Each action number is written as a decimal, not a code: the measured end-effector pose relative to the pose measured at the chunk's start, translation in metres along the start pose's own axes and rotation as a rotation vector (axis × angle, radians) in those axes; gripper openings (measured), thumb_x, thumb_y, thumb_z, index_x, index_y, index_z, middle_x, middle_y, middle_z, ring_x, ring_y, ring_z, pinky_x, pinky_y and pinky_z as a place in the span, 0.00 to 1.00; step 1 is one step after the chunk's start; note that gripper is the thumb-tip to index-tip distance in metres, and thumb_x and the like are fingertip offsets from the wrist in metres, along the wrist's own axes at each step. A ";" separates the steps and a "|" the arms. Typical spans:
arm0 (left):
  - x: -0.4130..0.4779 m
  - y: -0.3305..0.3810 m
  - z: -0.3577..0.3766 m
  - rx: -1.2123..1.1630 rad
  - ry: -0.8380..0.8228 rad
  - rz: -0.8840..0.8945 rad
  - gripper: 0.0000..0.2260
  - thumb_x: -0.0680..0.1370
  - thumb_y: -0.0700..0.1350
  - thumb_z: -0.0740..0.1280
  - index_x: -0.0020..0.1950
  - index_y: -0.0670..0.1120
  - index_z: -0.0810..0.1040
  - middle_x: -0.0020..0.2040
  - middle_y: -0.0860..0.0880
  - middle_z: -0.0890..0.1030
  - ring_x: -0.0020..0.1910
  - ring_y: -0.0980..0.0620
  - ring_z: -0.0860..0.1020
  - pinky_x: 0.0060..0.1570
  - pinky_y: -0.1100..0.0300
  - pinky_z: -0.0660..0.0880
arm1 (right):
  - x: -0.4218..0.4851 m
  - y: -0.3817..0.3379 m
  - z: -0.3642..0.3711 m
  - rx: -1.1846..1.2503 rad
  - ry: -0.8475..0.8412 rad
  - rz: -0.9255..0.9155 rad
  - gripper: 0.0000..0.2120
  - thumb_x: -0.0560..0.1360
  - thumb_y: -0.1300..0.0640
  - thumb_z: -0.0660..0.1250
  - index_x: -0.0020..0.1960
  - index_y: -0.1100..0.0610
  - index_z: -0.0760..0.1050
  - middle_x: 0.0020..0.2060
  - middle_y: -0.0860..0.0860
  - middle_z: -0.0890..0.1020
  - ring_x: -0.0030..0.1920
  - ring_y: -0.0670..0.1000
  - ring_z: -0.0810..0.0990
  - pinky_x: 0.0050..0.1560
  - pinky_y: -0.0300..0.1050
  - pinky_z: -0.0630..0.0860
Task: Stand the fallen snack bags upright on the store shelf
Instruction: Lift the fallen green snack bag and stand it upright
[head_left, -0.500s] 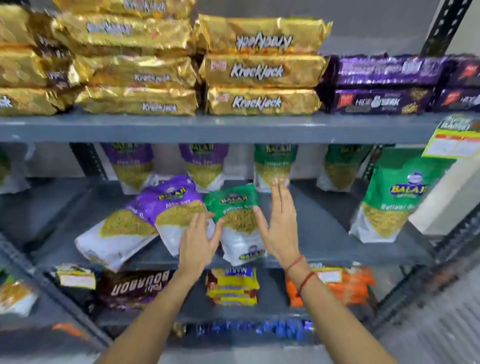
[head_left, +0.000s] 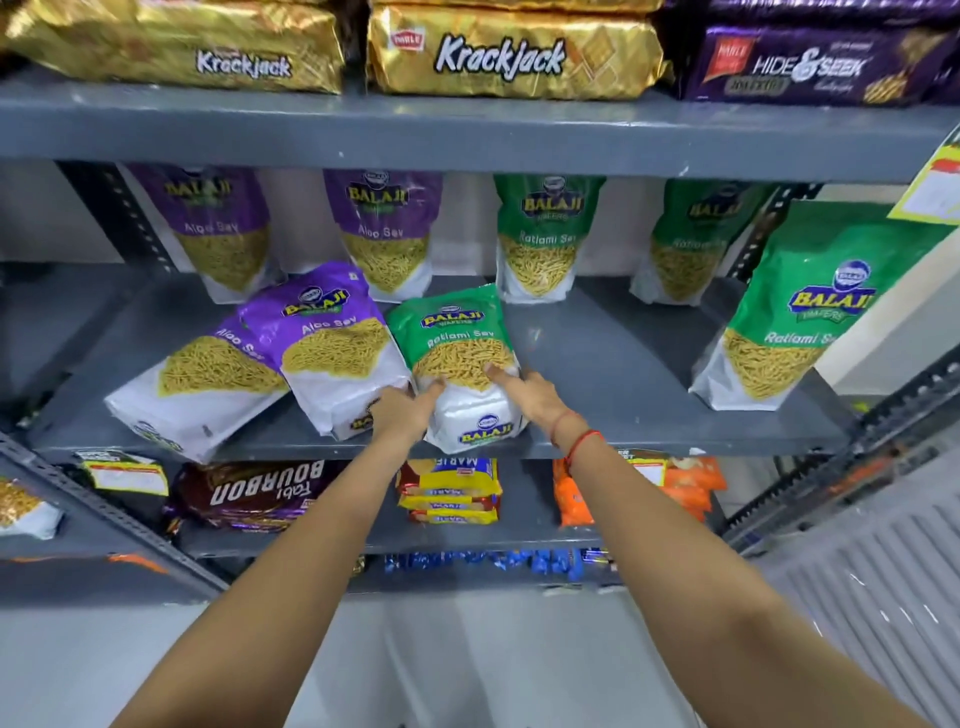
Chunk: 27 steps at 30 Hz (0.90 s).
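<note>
A green Ratlami Sev bag (head_left: 457, 343) lies tilted back at the front of the grey middle shelf (head_left: 623, 364). My left hand (head_left: 402, 413) grips its lower left side and my right hand (head_left: 530, 397) grips its lower right side. To its left lie two fallen purple Aloo Sev bags: one (head_left: 332, 343) leaning against the green bag, the other (head_left: 202, 379) flat at the shelf's front left. Upright bags stand along the back: two purple bags (head_left: 223, 228) (head_left: 387, 228) and two green bags (head_left: 543, 234) (head_left: 685, 244). Another green bag (head_left: 789, 312) stands at the right.
Gold Krackjack packs (head_left: 514, 52) and purple Hide & Seek packs (head_left: 810, 67) fill the shelf above. Below are a Bourbon pack (head_left: 260, 493), Marie packs (head_left: 449, 491) and orange packs (head_left: 685, 483). A yellow price tag (head_left: 935, 187) hangs at the right. Bare shelf lies right of my right hand.
The view has moved closer to the shelf. Both hands went from open fingers hovering at the green bag to closing on its lower sides.
</note>
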<state>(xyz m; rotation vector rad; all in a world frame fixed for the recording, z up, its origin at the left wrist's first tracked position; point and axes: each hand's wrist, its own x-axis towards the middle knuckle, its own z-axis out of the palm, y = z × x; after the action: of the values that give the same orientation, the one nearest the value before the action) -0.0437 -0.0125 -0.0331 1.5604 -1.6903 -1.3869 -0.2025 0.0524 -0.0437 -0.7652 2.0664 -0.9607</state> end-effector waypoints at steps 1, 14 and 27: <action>-0.001 -0.002 0.001 -0.125 -0.071 -0.089 0.22 0.74 0.55 0.68 0.56 0.38 0.77 0.56 0.33 0.79 0.50 0.41 0.78 0.40 0.55 0.73 | 0.001 0.002 0.000 0.036 -0.001 0.030 0.36 0.72 0.36 0.64 0.68 0.61 0.68 0.65 0.62 0.75 0.63 0.62 0.75 0.66 0.53 0.70; -0.002 -0.017 -0.004 -0.330 -0.382 -0.058 0.26 0.67 0.46 0.76 0.63 0.46 0.73 0.60 0.46 0.80 0.59 0.46 0.78 0.63 0.46 0.73 | -0.018 0.030 -0.003 0.489 0.088 -0.237 0.20 0.67 0.48 0.76 0.55 0.54 0.76 0.53 0.52 0.84 0.55 0.52 0.82 0.62 0.55 0.76; 0.008 -0.016 -0.005 -0.370 -0.371 0.208 0.24 0.65 0.37 0.77 0.57 0.49 0.76 0.51 0.53 0.84 0.48 0.56 0.84 0.41 0.66 0.79 | -0.027 0.029 -0.013 0.532 0.111 -0.369 0.24 0.69 0.57 0.75 0.62 0.58 0.70 0.57 0.55 0.81 0.57 0.54 0.81 0.61 0.56 0.77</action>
<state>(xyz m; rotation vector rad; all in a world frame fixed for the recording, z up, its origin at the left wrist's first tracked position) -0.0343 -0.0191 -0.0472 0.9410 -1.6157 -1.8305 -0.2037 0.0934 -0.0510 -0.8249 1.6584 -1.7030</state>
